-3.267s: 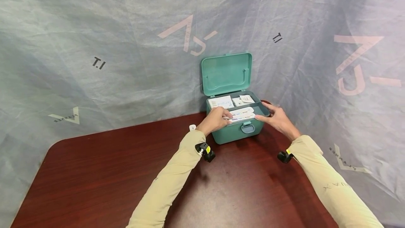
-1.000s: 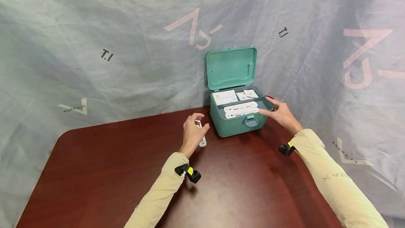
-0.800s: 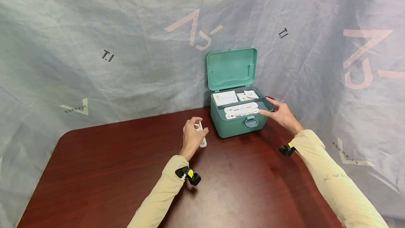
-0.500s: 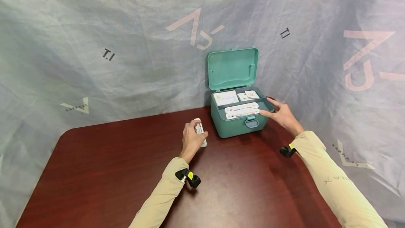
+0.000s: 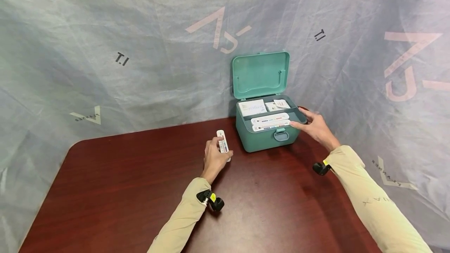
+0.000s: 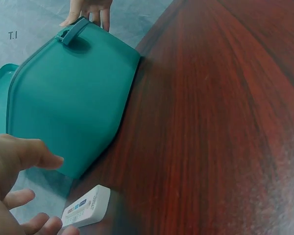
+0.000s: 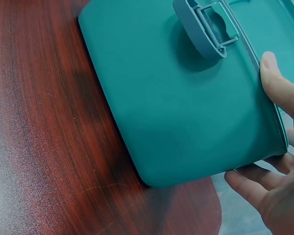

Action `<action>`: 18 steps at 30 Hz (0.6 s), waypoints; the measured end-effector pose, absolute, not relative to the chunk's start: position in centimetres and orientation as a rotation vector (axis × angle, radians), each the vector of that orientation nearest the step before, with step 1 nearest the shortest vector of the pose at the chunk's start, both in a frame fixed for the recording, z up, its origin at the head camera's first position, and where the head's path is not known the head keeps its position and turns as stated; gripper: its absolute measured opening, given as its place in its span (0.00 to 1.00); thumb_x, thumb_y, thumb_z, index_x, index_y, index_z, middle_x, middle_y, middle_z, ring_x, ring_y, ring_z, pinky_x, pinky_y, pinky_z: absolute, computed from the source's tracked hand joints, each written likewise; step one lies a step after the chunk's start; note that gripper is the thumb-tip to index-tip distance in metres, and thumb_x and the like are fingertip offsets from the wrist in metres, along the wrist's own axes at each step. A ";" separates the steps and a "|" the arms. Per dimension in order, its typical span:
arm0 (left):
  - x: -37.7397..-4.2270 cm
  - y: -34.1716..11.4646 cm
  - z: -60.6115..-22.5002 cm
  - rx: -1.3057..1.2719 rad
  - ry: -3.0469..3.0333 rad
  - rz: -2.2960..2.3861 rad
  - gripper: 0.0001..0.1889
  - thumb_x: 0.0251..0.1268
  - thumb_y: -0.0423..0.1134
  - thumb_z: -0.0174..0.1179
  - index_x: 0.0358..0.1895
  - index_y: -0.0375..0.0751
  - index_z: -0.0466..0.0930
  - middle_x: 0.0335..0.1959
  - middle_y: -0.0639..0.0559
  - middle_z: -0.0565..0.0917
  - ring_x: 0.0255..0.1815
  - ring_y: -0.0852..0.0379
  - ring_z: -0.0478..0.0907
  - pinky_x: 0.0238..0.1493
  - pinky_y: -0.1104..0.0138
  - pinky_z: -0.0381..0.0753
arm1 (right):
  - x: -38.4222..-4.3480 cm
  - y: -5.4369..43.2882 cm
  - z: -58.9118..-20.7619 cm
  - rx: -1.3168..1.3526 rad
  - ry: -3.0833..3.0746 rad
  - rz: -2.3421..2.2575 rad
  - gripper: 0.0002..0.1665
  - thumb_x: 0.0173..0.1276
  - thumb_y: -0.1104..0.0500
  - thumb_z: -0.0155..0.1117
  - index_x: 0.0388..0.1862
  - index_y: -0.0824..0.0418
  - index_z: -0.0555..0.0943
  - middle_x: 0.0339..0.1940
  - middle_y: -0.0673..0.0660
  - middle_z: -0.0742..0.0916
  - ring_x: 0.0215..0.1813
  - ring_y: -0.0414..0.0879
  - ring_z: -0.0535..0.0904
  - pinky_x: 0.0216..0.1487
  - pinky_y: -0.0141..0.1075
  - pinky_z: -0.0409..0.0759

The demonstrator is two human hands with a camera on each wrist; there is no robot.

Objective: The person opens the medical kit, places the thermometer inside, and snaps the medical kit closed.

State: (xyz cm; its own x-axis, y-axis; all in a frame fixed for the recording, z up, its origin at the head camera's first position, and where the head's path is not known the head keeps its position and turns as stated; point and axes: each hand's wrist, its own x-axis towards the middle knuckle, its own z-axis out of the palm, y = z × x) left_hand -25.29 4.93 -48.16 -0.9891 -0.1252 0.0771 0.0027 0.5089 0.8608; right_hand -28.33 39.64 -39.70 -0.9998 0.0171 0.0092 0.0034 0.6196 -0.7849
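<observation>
In the head view, my left hand (image 5: 212, 157) is low over a slim white case (image 5: 222, 143) with rounded ends and small coloured print, on the table left of a teal first-aid box (image 5: 267, 139). The left wrist view has my thumb (image 6: 44, 155) apart from the white case (image 6: 88, 206), with the other fingertips close to its end. My right hand (image 5: 316, 130) grips the box's right front corner: in the right wrist view its thumb (image 7: 274, 78) lies on the rim and its fingers rest against the side. Two similar white cases (image 5: 270, 119) lie in the box's front compartment.
The box's lid (image 5: 261, 75) stands raised at the back. A white box marked "Surgical" (image 5: 252, 107) and small white packets (image 5: 277, 105) fill the rear compartments. A dark red wooden table (image 5: 133, 182) spreads out in front, with a grey cloth wall (image 5: 158, 69) behind.
My left hand has come out of the box and moved left to the white case on the table. Its fingers have lowered over that case. My right hand stays at the box's corner.
</observation>
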 end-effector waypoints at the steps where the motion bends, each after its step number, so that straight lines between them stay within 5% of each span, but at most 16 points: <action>1: -25.3 5.0 -48.2 0.114 -2.616 -1.487 0.33 0.41 0.41 0.73 0.57 0.47 0.75 0.52 0.42 0.74 0.44 0.49 0.75 0.42 0.53 0.75 | -28.4 39.6 -39.7 -0.020 -2.812 1.367 0.54 0.57 0.42 0.70 0.75 0.59 0.55 0.72 0.67 0.62 0.69 0.60 0.63 0.62 0.52 0.68; 18: -25.9 5.9 -48.9 0.180 -2.842 -1.228 0.44 0.34 0.45 0.79 0.60 0.36 0.68 0.44 0.40 0.70 0.46 0.43 0.73 0.42 0.46 0.74 | -28.0 39.3 -39.5 -0.002 -2.832 1.324 0.53 0.58 0.42 0.68 0.75 0.59 0.55 0.70 0.68 0.64 0.66 0.61 0.66 0.59 0.53 0.69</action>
State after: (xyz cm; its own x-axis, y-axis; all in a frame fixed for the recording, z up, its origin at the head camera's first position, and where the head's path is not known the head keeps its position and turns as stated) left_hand -25.87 5.89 -48.87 -0.9925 -0.1223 -0.0087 -0.0901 0.6796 0.7281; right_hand -27.96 39.32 -39.51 -0.9999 0.0074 0.0134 -0.0055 0.6411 -0.7674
